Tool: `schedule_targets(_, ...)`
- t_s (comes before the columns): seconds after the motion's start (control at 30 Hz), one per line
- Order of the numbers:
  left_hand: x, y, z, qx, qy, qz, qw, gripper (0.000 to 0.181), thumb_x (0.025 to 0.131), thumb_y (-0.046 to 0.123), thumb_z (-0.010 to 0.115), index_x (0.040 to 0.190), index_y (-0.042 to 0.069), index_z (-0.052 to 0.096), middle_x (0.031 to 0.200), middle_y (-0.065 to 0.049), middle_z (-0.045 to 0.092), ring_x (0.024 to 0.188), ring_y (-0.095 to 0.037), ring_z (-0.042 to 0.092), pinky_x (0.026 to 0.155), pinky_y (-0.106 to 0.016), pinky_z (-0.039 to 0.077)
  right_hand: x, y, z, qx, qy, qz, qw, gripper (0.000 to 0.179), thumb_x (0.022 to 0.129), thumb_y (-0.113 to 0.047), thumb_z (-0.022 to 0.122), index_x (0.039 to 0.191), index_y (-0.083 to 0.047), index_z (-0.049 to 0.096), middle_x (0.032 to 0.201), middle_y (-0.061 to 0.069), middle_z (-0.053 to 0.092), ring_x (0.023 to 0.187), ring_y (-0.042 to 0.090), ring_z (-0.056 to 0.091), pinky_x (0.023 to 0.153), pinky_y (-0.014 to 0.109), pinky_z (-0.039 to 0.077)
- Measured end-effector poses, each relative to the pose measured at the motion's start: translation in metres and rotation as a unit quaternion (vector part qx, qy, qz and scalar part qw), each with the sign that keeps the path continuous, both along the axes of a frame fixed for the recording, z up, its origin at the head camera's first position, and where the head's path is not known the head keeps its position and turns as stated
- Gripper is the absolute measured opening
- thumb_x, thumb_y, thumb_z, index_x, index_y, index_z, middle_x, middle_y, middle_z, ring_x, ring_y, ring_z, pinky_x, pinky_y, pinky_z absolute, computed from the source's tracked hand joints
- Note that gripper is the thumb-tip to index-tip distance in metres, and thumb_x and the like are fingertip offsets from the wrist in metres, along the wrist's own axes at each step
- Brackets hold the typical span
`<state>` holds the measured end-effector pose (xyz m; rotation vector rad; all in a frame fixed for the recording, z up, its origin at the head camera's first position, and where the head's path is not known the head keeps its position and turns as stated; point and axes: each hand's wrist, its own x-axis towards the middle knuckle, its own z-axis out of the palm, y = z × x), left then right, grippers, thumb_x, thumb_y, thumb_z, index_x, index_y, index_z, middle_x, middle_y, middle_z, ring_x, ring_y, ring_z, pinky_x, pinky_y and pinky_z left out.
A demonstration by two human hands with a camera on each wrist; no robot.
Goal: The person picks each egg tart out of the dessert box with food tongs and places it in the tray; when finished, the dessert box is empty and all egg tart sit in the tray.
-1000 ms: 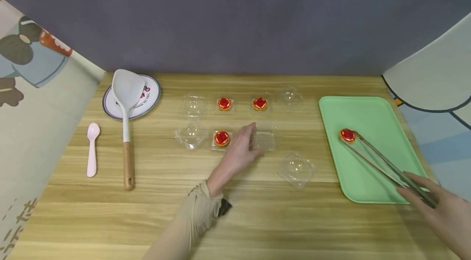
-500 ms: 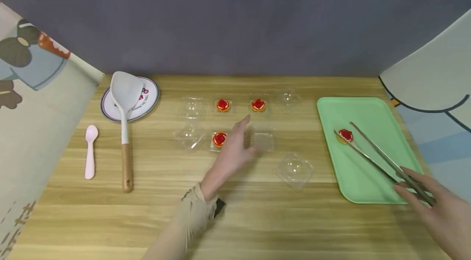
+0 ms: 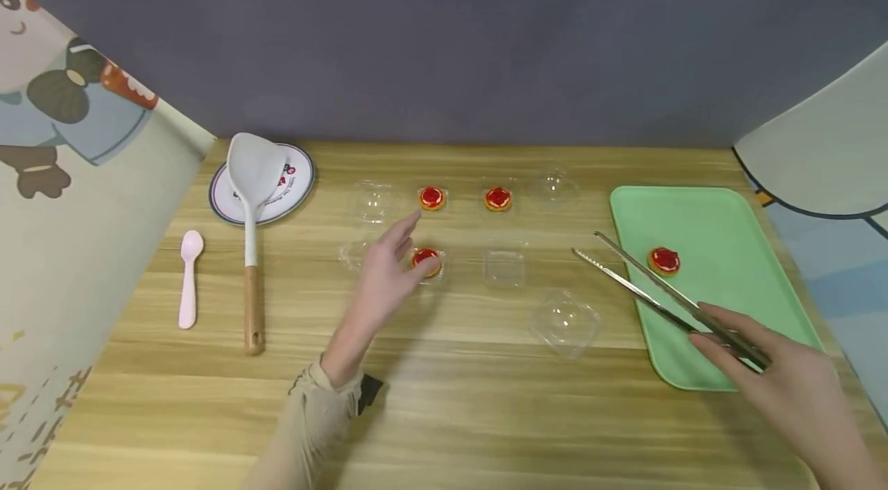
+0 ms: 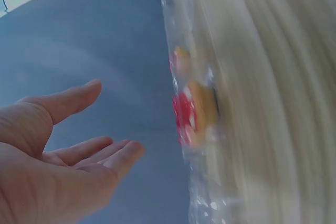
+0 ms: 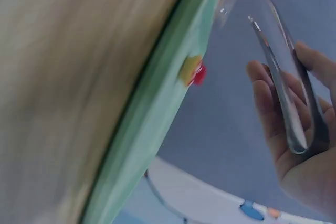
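I read the tongs as shiny metal, ridged at one tip; tray smooth plastic, soft sheen; lid clear glossy plastic; tart topping glossy. Tabletop wood-grained, spatula head matt, handle wooden, spoon smooth plastic, sleeve wrinkled cloth, backdrop matt.

Kitchen-style tabletop booth; cannot tell whether in a home, shop or studio. A wood-grain table is spreading below; a dark grey wall is closing off 12 o'clock, a cartoon-printed wall is standing at 10, another printed wall at 2. Kitchen signs: spatula is lying at 10, its head resting on a plate; a small pink spoon is lying at 9; a green tray is sitting at 3, carrying a tart. Around 12, clear plastic boxes are lying, some holding other tarts.
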<state>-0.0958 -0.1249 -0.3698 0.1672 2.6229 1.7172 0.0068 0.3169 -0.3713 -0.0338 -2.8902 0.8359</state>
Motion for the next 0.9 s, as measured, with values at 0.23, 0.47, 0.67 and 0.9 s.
schedule_targets(0.23,-0.001,-0.022,-0.007,-0.021,-0.052,-0.013,0.9983,0.086,0.091,-0.001,0.083,0.162,-0.007,0.035,0.169,-0.023,0.034,0.149,-0.045,0.042,0.124,-0.043,0.041,-0.014,-0.038,0.013,-0.026,0.055,0.051,0.9969,0.04,0.079,-0.019,0.097,0.117,-0.018,0.085,0.099,-0.006,0.082,0.087,-0.026,0.055,0.062,0.003,0.044)
schedule_targets(0.47,0.0,-0.028,-0.015,-0.056,-0.074,-0.023,0.9954,0.093,0.086,0.0,0.087,0.163,-0.005,0.034,0.168,-0.022,0.032,0.147,-0.045,0.046,0.121,-0.046,0.043,-0.028,-0.078,0.022,-0.025,0.115,0.145,0.9824,0.041,0.071,-0.009,0.099,0.109,-0.018,0.086,0.091,-0.007,0.082,0.071,-0.013,0.059,0.051,0.009,0.039)
schedule_targets(0.67,0.002,-0.031,-0.02,-0.043,-0.1,-0.027,0.9937,0.095,0.088,0.0,0.085,0.166,-0.001,0.03,0.171,-0.018,0.029,0.151,-0.043,0.041,0.124,-0.046,0.039,-0.042,-0.103,0.021,-0.025,0.136,0.197,0.9706,0.041,0.07,-0.012,0.098,0.108,-0.017,0.086,0.094,-0.003,0.082,0.054,-0.005,0.035,0.043,0.014,0.027)
schedule_targets(0.9,0.001,-0.034,-0.022,-0.031,-0.114,-0.035,0.9923,0.094,0.09,-0.001,0.082,0.166,-0.001,0.026,0.172,-0.017,0.027,0.153,-0.041,0.038,0.125,-0.042,0.038,-0.057,-0.128,0.022,-0.007,0.112,0.219,0.9692,0.036,0.074,-0.018,0.098,0.107,-0.014,0.086,0.09,-0.001,0.081,0.053,-0.006,0.025,0.041,0.018,0.024)
